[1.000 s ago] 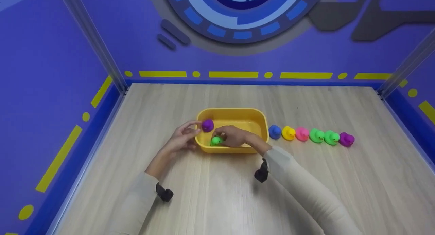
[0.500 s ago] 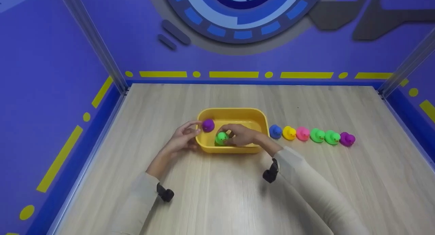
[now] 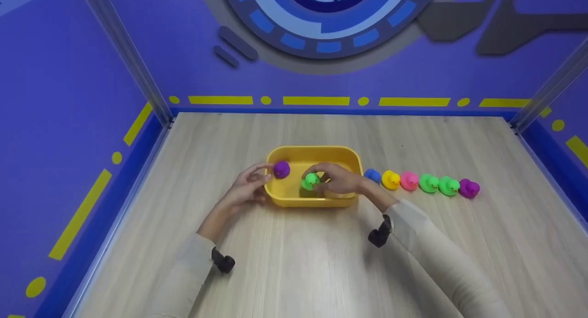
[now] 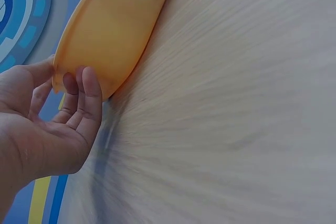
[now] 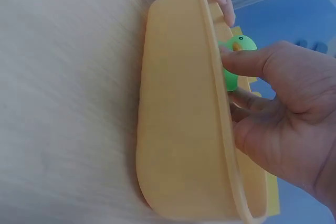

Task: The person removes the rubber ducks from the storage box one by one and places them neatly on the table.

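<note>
A yellow plastic bin [image 3: 326, 201] stands on the table. My left hand [image 3: 248, 184] holds its left rim, the thumb and fingers at the edge in the left wrist view [image 4: 58, 114]. Inside the bin at the left end sits a purple rubber duck [image 3: 281, 169]. With thumb and fingers, my right hand [image 3: 339, 178] grips a green rubber duck [image 3: 311, 180] over the middle of the bin. In the right wrist view the green duck [image 5: 231, 80] shows above the rim, facing the thumb; its lower part is partly hidden by the bin wall.
Right of the bin runs a row of rubber ducks: blue [image 3: 372, 175], yellow [image 3: 391, 179], pink [image 3: 409, 181], two green [image 3: 429, 183] and purple [image 3: 469, 188]. Blue printed walls [image 3: 69, 125] enclose the wooden table [image 3: 294, 263] at the back and sides.
My right hand has moved rightward within the bin, carrying the green duck from the near left part to the middle and raising it slightly. The left hand stays at the rim.
</note>
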